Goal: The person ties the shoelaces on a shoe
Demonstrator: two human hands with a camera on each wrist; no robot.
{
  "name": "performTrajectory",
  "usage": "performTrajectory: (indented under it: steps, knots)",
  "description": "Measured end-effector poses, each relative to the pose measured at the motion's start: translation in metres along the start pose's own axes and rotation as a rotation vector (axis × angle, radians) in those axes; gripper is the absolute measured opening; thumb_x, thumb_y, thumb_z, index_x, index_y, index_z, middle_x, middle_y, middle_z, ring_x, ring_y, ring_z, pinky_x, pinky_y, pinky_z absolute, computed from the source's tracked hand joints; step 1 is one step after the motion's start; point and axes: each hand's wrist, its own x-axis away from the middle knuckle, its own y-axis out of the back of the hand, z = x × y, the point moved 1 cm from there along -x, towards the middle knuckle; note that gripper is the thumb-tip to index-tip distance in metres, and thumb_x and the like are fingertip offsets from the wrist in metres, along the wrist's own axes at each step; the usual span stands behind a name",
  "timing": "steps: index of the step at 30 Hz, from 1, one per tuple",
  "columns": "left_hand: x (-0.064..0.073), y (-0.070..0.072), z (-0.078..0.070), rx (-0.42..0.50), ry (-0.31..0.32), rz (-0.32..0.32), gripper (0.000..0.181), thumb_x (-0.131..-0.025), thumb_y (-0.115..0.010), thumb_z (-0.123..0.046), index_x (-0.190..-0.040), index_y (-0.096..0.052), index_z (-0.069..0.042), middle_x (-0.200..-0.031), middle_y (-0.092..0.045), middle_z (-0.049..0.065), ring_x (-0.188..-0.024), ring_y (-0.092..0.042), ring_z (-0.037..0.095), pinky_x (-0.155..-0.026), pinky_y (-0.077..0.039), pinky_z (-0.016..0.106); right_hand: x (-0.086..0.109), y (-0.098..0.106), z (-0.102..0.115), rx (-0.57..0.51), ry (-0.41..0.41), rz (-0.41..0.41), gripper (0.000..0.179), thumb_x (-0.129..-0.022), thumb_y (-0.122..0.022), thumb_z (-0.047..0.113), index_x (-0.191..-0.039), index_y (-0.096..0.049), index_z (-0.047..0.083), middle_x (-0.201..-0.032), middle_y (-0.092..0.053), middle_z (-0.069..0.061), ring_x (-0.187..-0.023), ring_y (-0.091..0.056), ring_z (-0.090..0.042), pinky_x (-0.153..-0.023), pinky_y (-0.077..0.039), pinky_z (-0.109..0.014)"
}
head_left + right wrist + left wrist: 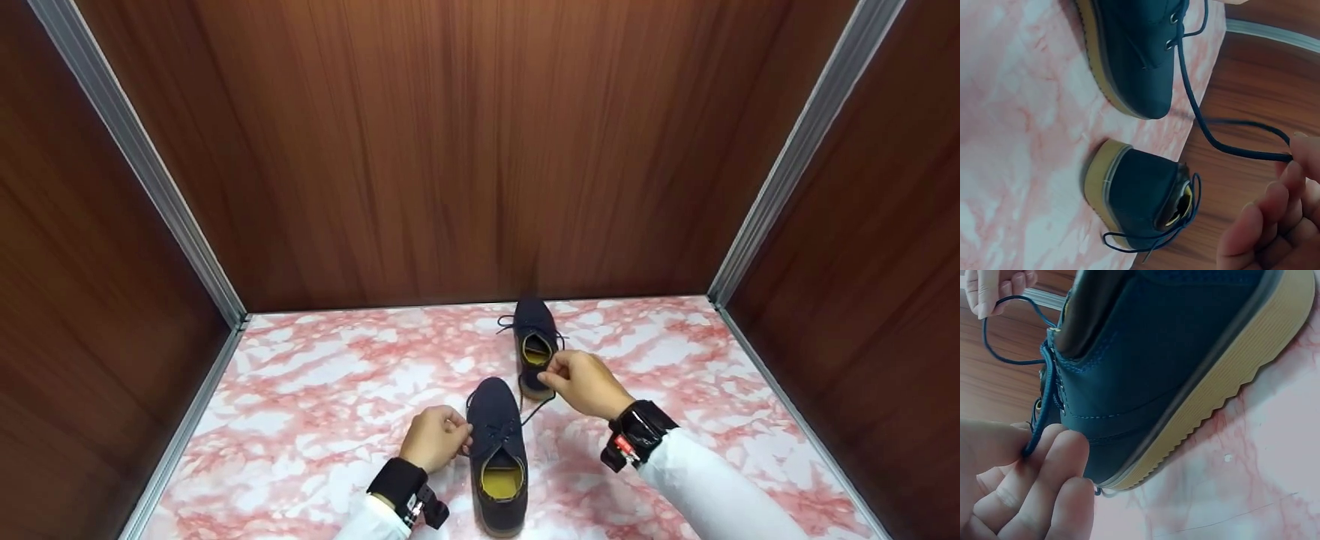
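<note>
The near navy shoe (493, 409), with a pale ridged sole (1224, 391) and yellow lining, stands upright, its toe pointing away from me. Beside its left edge is my left hand (435, 437), pinching a dark blue shoelace (1049, 391) between thumb and forefinger. My right hand (589, 382) is raised beyond the toe on the right. It pinches another length of shoelace (1244, 152), which runs slack from the shoe's eyelets and doubles back at the fingertips. Behind, the far navy shoe (531, 313) has its lace in a bow (1193, 197); in the head view my right fingers overlap its heel.
Both shoes stand on a red-and-white marbled surface (315, 420). A brown wood-grain panel (450, 165) rises close behind the far shoe's toe. More panels flank the left and right, with grey metal strips (795, 150) along the corners.
</note>
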Motion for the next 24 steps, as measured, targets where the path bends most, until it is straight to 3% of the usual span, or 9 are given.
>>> performTrajectory:
  steps: [6,15,24]
  knots:
    - [0.001,-0.001,0.001,0.002,0.002,0.001,0.007,-0.092,-0.066,-0.008,-0.087,-0.069,-0.004,-0.079,-0.079,0.013,-0.069,-0.078,0.03,-0.051,-0.053,0.024,-0.004,0.0,0.009,-0.001,0.015,-0.012,0.02,-0.095,-0.076,0.021,-0.078,-0.066,0.015,-0.068,-0.057,0.007,-0.062,-0.051,-0.008,-0.061,-0.042,-0.024]
    - [-0.001,-0.001,0.0,-0.021,-0.014,-0.012,0.007,-0.091,-0.068,-0.008,-0.084,-0.069,-0.007,-0.078,-0.079,0.012,-0.067,-0.077,0.024,-0.053,-0.052,0.024,-0.013,-0.001,0.018,0.003,0.016,-0.082,0.02,-0.095,-0.076,0.02,-0.079,-0.067,0.015,-0.065,-0.055,0.008,-0.061,-0.05,-0.008,-0.059,-0.04,-0.025]
    - [-0.002,-0.004,0.0,-0.022,-0.048,-0.005,0.01,-0.094,-0.066,-0.008,-0.084,-0.067,-0.007,-0.077,-0.078,0.012,-0.067,-0.077,0.027,-0.056,-0.054,0.023,-0.022,-0.006,0.028,0.002,0.044,-0.182,0.022,-0.095,-0.077,0.021,-0.075,-0.066,0.016,-0.062,-0.051,0.01,-0.06,-0.05,-0.009,-0.057,-0.039,-0.026]
